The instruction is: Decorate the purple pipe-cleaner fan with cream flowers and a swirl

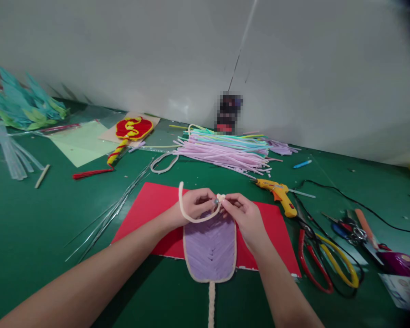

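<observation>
Between my two hands is a cream pipe cleaner, its one end bent into a small petal-like shape at my fingertips and its long tail curving up past my left wrist. My left hand is closed, pinching the shaped end from the left. From the right, my right hand pinches the same end between thumb and fingers. Beneath them lies a purple fan with a cream edge and a twisted cream handle; my hands hide its top. The fan rests partly on a red sheet.
Bundled pastel pipe cleaners lie behind my hands. On the right are a yellow glue gun, red-and-yellow-handled pliers and a cord. To the left are thin wires, a red-and-yellow fan and a pale green sheet.
</observation>
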`<state>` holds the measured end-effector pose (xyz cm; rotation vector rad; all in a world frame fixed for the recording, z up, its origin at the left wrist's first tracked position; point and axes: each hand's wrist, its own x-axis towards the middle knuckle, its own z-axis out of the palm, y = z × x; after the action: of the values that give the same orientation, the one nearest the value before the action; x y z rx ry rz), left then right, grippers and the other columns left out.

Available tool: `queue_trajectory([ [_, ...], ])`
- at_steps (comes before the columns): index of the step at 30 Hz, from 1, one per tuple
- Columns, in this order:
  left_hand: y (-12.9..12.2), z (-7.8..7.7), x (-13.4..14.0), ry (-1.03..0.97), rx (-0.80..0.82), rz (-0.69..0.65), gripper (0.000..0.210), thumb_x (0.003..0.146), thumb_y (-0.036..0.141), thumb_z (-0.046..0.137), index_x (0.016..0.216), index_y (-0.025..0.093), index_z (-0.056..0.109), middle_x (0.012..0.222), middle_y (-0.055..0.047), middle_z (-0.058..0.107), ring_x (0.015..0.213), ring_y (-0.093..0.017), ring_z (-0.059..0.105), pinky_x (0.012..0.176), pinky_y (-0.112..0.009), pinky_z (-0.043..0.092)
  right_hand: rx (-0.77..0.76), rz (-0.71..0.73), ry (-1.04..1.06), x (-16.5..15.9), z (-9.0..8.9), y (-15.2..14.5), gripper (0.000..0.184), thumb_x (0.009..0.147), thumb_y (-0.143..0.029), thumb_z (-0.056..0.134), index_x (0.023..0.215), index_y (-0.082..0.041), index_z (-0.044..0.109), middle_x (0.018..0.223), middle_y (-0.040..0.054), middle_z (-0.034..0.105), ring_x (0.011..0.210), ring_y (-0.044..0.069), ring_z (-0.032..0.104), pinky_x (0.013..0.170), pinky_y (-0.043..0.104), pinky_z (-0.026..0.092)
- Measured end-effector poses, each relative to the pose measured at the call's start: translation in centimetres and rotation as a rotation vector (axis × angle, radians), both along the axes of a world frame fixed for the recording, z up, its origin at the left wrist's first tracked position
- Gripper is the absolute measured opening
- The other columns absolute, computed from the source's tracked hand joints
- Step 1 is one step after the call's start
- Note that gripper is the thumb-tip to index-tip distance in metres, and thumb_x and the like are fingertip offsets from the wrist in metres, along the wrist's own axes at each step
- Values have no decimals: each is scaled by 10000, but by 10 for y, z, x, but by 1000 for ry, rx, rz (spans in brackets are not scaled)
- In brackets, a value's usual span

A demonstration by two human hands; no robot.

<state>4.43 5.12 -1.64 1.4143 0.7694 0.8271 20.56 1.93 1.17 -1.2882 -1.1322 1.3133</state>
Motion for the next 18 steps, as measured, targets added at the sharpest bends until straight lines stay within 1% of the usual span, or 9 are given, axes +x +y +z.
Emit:
queue_trajectory([
  [5,2,-5,0,-22,-19,-28,256,793,390,545,768,138,513,619,22,535,535,-71,472,510,-184,350,-30,5,16,0,1,0,269,637,-393,703,769,-174,619,632,3,627,583,133,582,542,256,478],
  [7,3,-5,-1,-25,-6,-38,256,794,390,545,765,137,518,615,23,537,534,-71,475,519,-186,360,-34,14,18,0,1,0,270,637,-389,707,764,-167,622,621,1,622,571,125,572,544,253,476],
  [9,3,-3,-1,-16,20,-20,268,812,401,516,771,136,531,646,10,558,560,-81,498,538,-194,383,-36,12,32,1,1,0,260,641,-372,710,768,-161,623,628,3,627,575,119,568,562,251,475],
  [11,3,1,-2,-21,56,46,279,849,404,449,831,142,543,692,-7,577,606,-100,530,568,-210,413,-41,-13,58,1,0,0,247,649,-356,708,776,-161,623,649,8,636,593,119,570,582,253,472],
  [12,3,4,-2,-25,80,105,276,867,393,418,878,146,541,721,-14,583,637,-109,544,594,-220,429,-44,-36,75,2,0,0,242,651,-352,708,777,-162,625,654,9,638,599,119,570,583,251,467],
  [14,1,10,-4,-12,149,268,248,884,358,394,962,160,521,782,-22,585,702,-122,563,657,-240,452,-61,-85,122,3,1,1,232,648,-348,710,762,-162,630,646,2,629,597,113,560,571,239,451],
  [16,-1,14,-6,73,277,412,202,868,320,445,984,176,527,857,-30,586,773,-132,568,721,-251,456,-96,-99,193,4,2,2,219,636,-342,718,719,-160,630,613,-14,604,560,94,531,534,218,424],
  [17,-3,15,-6,134,368,439,183,852,303,479,975,184,545,889,-34,587,806,-137,567,746,-253,453,-117,-86,227,5,3,2,216,628,-339,723,691,-157,626,592,-21,589,537,84,512,514,209,409],
  [18,-4,16,-7,196,466,424,168,842,284,500,967,193,565,916,-36,590,831,-141,567,758,-253,452,-138,-64,253,5,4,2,217,624,-338,726,665,-154,619,573,-26,576,516,75,495,496,202,394],
])
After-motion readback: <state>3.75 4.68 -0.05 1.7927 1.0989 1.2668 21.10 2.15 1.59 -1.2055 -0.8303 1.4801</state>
